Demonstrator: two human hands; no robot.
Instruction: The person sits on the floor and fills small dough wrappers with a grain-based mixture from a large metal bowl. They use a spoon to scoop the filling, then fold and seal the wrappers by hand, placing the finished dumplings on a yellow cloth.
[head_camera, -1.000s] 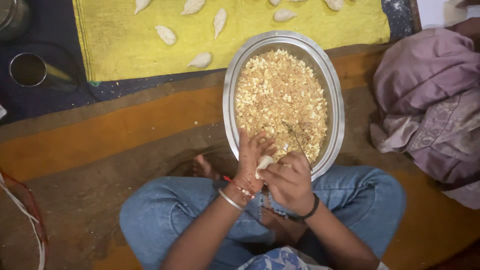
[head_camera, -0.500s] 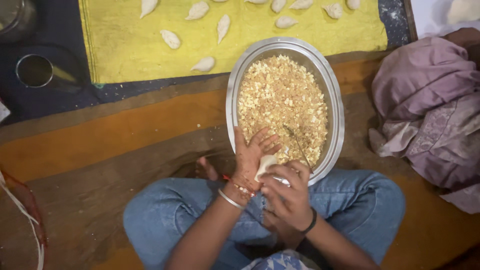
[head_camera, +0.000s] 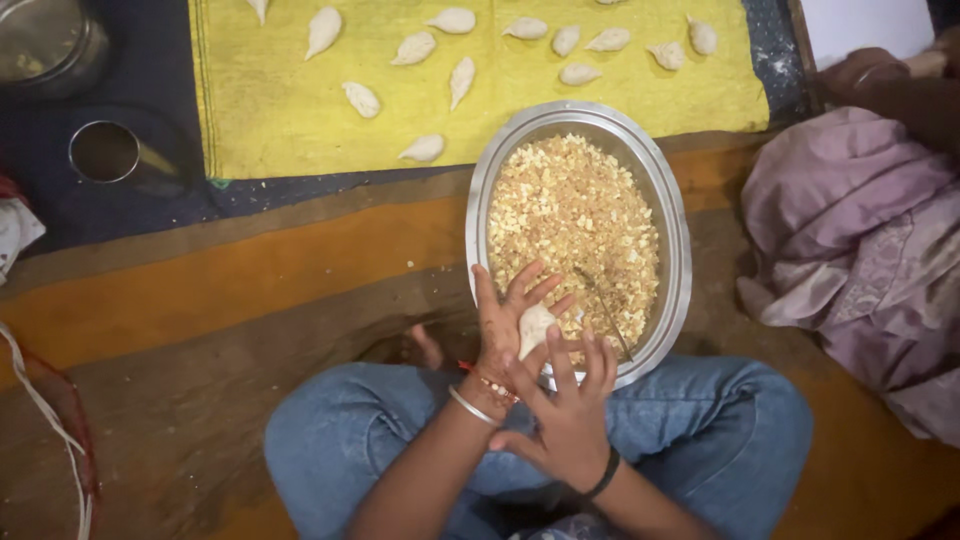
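A small white dough piece (head_camera: 534, 326) lies in the palm of my left hand (head_camera: 506, 318), which is held flat with fingers spread over the near rim of the oval steel tray (head_camera: 478, 210). My right hand (head_camera: 562, 412) sits just below it, fingers apart, fingertips touching the dough's lower edge. The tray is heaped with crumbly pale yellow filling (head_camera: 570, 220), and a thin spoon handle (head_camera: 604, 310) pokes out of it near my hands. My crossed legs in blue jeans (head_camera: 330, 440) are under both hands.
Several folded white dumplings (head_camera: 414, 48) lie on a yellow cloth (head_camera: 280, 110) beyond the tray. A steel cup (head_camera: 103, 151) and a steel pot (head_camera: 45, 40) stand at far left. Another person in mauve clothing (head_camera: 850, 250) sits at the right.
My right hand has let go of the dough and opened, sliding down a little. The dough now rests on my flattened left palm.
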